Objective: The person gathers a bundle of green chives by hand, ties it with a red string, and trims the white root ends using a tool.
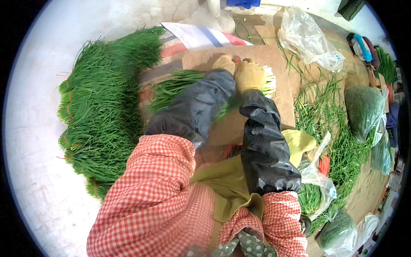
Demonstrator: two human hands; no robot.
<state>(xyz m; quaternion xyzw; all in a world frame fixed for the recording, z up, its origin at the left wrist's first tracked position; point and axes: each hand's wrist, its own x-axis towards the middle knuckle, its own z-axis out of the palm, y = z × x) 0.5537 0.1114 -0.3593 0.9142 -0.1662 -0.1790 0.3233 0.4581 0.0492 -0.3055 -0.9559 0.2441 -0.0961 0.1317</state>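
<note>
A bunch of garlic chives (177, 88) lies across a brown board (233, 128), leaves to the left and pale cut stalk ends (269, 81) to the right. My left hand (224, 64) and my right hand (251, 76), both in yellowish gloves, meet at the far side of the bunch. Their fingers are closed close together, and a bit of red tie (237, 59) shows between them. The right hand's wrist crosses over the stalks; my left forearm hides part of the leaves. Exactly how each set of fingers grips the tie is partly hidden.
Stacked chive bunches with red ties (102, 107) stand at the left by a pale floor. Loose chives (342, 145) spread at the right, with a clear plastic bag (310, 38) beyond. Bagged greens (364, 109) lie farther right. A striped sheet (197, 36) sits behind the board.
</note>
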